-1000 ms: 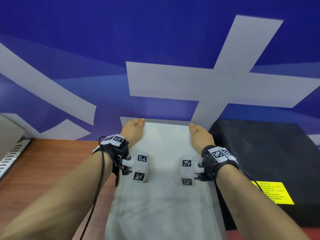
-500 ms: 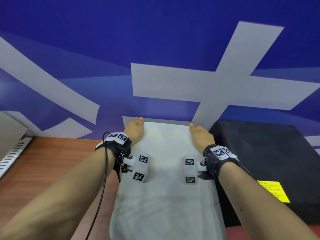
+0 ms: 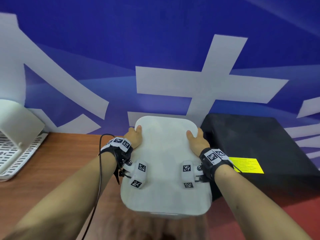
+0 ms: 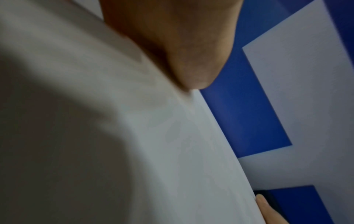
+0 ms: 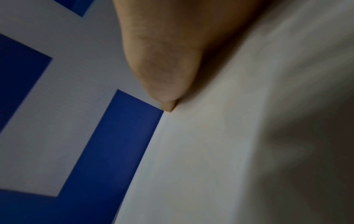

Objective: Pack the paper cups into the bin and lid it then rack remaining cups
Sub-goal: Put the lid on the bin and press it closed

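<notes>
Lid (image 3: 166, 163) held between both grips: left hand (image 3: 134, 138) and right hand (image 3: 197, 142) clasping long edges near far corners. Long axis away from body, above wooden surface (image 3: 57, 170). Bin unseen.

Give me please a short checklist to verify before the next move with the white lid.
1. Left hand holds the lid by its left edge: ok.
2. Right hand holds the right edge: ok.
3. Both grips sit level with each other: ok.
4. Bin under the lid: cannot tell, hidden.
5. Cups packed inside: cannot tell.
6. White rack stands on the table for remaining cups: ok.
</notes>
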Action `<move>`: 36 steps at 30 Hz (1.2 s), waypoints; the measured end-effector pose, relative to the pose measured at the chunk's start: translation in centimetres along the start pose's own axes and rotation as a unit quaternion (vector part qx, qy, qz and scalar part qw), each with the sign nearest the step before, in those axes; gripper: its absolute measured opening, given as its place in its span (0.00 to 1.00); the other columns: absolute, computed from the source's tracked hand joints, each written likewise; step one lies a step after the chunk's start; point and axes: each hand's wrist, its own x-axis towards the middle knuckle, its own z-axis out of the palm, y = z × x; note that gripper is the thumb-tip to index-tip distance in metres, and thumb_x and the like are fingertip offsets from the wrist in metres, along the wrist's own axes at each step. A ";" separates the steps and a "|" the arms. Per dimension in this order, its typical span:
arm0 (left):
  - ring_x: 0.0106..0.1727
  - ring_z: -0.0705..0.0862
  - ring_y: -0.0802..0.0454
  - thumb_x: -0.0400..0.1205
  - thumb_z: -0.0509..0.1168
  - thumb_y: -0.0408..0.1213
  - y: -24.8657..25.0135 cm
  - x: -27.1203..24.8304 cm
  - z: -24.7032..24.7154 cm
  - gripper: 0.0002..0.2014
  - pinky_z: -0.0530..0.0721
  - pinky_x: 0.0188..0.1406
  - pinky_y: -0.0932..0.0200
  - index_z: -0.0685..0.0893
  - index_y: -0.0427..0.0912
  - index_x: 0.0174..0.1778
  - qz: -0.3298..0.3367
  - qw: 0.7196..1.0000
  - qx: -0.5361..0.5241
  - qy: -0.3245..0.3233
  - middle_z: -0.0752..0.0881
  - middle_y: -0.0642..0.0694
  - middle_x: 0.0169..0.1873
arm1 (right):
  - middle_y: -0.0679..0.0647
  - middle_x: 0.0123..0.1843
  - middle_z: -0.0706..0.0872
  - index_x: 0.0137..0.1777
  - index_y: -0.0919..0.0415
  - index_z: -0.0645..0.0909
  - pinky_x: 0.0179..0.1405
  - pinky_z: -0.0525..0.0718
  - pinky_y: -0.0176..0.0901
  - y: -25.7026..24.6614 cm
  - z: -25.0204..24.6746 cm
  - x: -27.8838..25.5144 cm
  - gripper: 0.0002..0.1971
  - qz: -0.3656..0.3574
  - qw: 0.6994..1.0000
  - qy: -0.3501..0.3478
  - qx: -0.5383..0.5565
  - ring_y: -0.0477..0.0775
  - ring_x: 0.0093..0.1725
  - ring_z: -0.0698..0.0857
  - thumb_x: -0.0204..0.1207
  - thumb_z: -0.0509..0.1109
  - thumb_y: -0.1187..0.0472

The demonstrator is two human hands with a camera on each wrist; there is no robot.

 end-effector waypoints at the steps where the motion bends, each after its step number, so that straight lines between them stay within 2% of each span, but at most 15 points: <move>1: 0.74 0.71 0.34 0.89 0.41 0.52 -0.3 -0.6 0.1 0.31 0.67 0.71 0.49 0.63 0.28 0.76 -0.001 1.000 -0.002 0.000 0.71 0.29 0.73 | 0.65 0.76 0.71 0.84 0.48 0.47 0.73 0.70 0.55 0.3 0.0 -0.6 0.33 -0.001 1.000 0.000 0.001 0.69 0.73 0.73 0.83 0.53 0.40; 5: 0.75 0.71 0.35 0.89 0.41 0.52 -1.7 -3.6 0.2 0.32 0.67 0.72 0.50 0.63 0.27 0.77 -0.007 1.000 -0.004 -0.009 0.70 0.30 0.74 | 0.65 0.77 0.71 0.85 0.50 0.45 0.73 0.69 0.53 1.6 -0.3 -3.7 0.34 0.001 1.000 -0.005 0.000 0.70 0.73 0.73 0.84 0.52 0.41; 9: 0.72 0.74 0.35 0.88 0.42 0.52 -3.1 -5.6 0.1 0.32 0.69 0.73 0.49 0.67 0.27 0.75 -0.001 1.000 -0.019 -0.020 0.74 0.30 0.72 | 0.65 0.78 0.70 0.85 0.51 0.44 0.73 0.67 0.53 2.9 -0.3 -6.3 0.32 -0.004 1.000 -0.002 0.002 0.69 0.74 0.72 0.85 0.51 0.43; 14: 0.71 0.75 0.34 0.89 0.42 0.52 -4.6 -7.2 0.8 0.33 0.69 0.70 0.50 0.70 0.24 0.73 0.006 1.000 -0.024 -0.005 0.75 0.28 0.70 | 0.65 0.77 0.72 0.85 0.47 0.44 0.70 0.68 0.52 4.1 -0.2 -8.5 0.28 -0.017 1.000 0.007 0.009 0.69 0.72 0.74 0.87 0.46 0.49; 19: 0.72 0.73 0.34 0.89 0.41 0.53 -5.4 -7.7 1.1 0.33 0.67 0.71 0.51 0.71 0.25 0.72 0.010 0.999 -0.041 0.004 0.75 0.29 0.71 | 0.63 0.77 0.72 0.85 0.43 0.45 0.70 0.68 0.52 5.0 0.1 -9.1 0.26 -0.046 0.999 0.020 0.002 0.70 0.71 0.75 0.88 0.44 0.50; 24: 0.72 0.73 0.34 0.89 0.42 0.53 -6.2 -6.7 2.3 0.31 0.68 0.71 0.48 0.72 0.31 0.72 0.031 0.996 -0.065 0.061 0.75 0.32 0.71 | 0.60 0.76 0.75 0.83 0.36 0.46 0.70 0.69 0.52 5.8 0.5 -8.5 0.25 -0.061 0.997 0.039 -0.001 0.70 0.68 0.77 0.87 0.44 0.47; 29: 0.70 0.74 0.34 0.89 0.43 0.51 -6.3 -6.9 2.5 0.28 0.69 0.69 0.48 0.74 0.33 0.71 0.023 0.994 -0.070 0.080 0.77 0.33 0.69 | 0.61 0.74 0.76 0.82 0.34 0.49 0.69 0.70 0.54 6.1 0.7 -8.4 0.25 -0.058 0.997 0.050 0.000 0.69 0.68 0.77 0.86 0.45 0.47; 31: 0.67 0.76 0.32 0.88 0.47 0.50 -6.1 -7.7 2.2 0.26 0.72 0.66 0.47 0.75 0.33 0.69 0.021 0.991 -0.061 0.113 0.79 0.31 0.65 | 0.63 0.72 0.77 0.82 0.35 0.52 0.68 0.71 0.55 6.1 0.7 -8.4 0.24 -0.053 0.997 0.064 -0.003 0.68 0.67 0.77 0.86 0.46 0.47; 33: 0.63 0.78 0.31 0.88 0.52 0.47 -6.0 -8.5 2.0 0.21 0.75 0.61 0.47 0.75 0.35 0.68 0.041 0.984 -0.062 0.160 0.81 0.29 0.61 | 0.63 0.71 0.76 0.81 0.40 0.62 0.68 0.72 0.54 6.1 0.6 -8.5 0.24 -0.079 0.991 0.106 -0.005 0.66 0.69 0.76 0.85 0.53 0.49; 36: 0.58 0.80 0.33 0.85 0.57 0.37 -6.3 -9.9 2.0 0.15 0.76 0.52 0.50 0.76 0.37 0.67 0.144 0.965 -0.036 0.217 0.81 0.32 0.59 | 0.59 0.66 0.77 0.66 0.56 0.82 0.66 0.74 0.46 6.4 0.7 -9.7 0.17 -0.161 0.962 0.215 0.042 0.61 0.66 0.77 0.78 0.65 0.61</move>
